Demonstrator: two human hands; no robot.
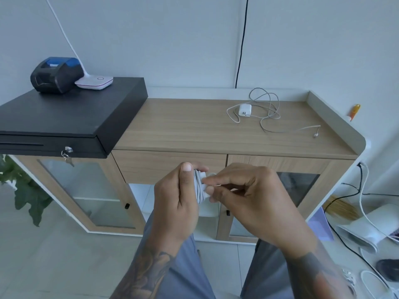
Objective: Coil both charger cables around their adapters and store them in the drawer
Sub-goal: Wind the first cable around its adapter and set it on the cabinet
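Observation:
My left hand grips a white adapter with its cable wound around it, held in front of the cabinet's shut drawer. My right hand pinches the loose end of that cable right beside the coil. A second white adapter lies on the wooden cabinet top at the back right. Its grey-white cable sprawls in loose loops around it, and the plug end lies near the right edge.
A black cash drawer sits on the cabinet's left end with a small printer and a white lamp base on top. Glass cabinet doors are below. Cables and white devices lie on the floor at right; a plant stands at left.

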